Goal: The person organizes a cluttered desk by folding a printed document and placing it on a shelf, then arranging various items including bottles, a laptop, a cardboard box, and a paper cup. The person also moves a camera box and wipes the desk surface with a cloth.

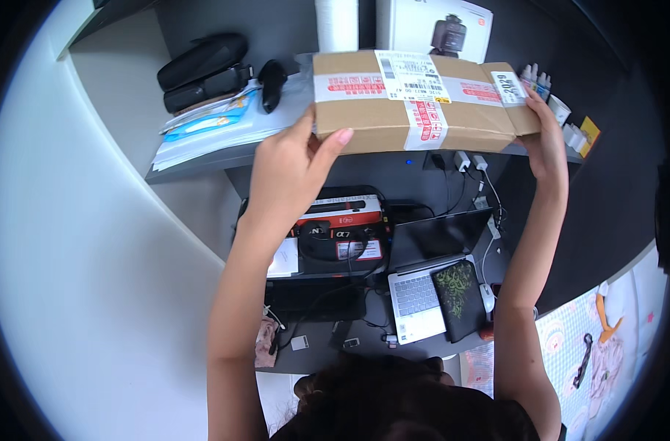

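A brown cardboard parcel box (362, 118), sealed with white tape bearing red print and stuck with labels, is held by its two ends at the height of the upper shelf. My left hand (296, 160) grips its left end, thumb on the front lower edge. At the right end my right hand (544, 129) has its fingers on the end panel and the palm near the lower corner. Behind the box stand a white cylinder (337, 25) and a white product box (478, 33) picturing a camera device. Whether the parcel rests on the shelf I cannot tell.
Papers (202, 143) and black cases (202, 60) lie on the shelf's left; small bottles (536, 80) and a white cup (559, 109) stand right. On the desk below are an open laptop (417, 297), a dark patterned pouch (459, 300), a mouse (486, 297), stacked boxes (340, 242) and cables.
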Action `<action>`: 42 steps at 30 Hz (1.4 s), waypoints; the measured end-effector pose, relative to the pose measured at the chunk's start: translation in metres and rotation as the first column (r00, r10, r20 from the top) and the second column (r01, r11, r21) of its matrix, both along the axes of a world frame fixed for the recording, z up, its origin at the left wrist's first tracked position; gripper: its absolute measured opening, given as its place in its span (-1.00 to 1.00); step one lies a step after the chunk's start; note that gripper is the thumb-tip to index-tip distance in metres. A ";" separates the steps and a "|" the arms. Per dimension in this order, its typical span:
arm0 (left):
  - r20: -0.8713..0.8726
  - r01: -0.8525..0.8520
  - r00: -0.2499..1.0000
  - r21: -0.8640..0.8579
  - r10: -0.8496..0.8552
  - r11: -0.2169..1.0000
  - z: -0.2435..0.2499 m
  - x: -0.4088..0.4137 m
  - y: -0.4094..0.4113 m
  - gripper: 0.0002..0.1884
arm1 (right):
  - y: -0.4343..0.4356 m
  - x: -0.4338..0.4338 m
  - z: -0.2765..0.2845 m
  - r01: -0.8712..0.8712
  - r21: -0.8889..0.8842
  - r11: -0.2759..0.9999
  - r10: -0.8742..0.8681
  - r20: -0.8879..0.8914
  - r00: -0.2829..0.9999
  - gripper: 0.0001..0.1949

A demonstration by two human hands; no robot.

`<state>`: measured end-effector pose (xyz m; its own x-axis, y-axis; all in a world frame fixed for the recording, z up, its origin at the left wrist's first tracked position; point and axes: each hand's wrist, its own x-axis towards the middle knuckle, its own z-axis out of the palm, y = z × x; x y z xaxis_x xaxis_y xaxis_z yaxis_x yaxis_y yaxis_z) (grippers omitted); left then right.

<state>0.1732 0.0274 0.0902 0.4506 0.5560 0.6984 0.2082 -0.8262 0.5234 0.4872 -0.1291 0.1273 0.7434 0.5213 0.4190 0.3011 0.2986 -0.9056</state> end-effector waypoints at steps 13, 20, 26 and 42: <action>-0.161 -0.155 0.968 0.224 0.193 0.962 -0.016 0.041 0.015 -0.51 | 0.005 0.020 -0.049 0.319 -0.139 0.937 -0.086 0.796 0.600 -0.21; -0.106 -0.126 0.983 0.223 0.152 0.967 -0.018 0.045 0.024 -0.55 | 0.018 0.029 -0.062 0.393 0.028 0.919 -0.193 0.902 0.387 -0.28; -0.107 -0.103 0.985 0.262 0.135 0.959 -0.021 0.035 0.036 -0.53 | 0.017 0.020 -0.061 0.367 0.085 0.926 -0.221 0.911 0.347 -0.33; 0.046 -0.671 0.716 -0.228 0.696 0.705 -0.330 -0.111 0.040 0.27 | -0.051 -0.124 -0.256 0.003 -0.168 0.986 0.043 0.268 0.963 -0.66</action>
<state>0.0623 0.0673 -0.2401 -0.1841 0.7982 0.5736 0.6036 -0.3688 0.7069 0.3634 -0.1803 -0.1286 0.6034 0.6136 0.5093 0.5363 0.1604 -0.8286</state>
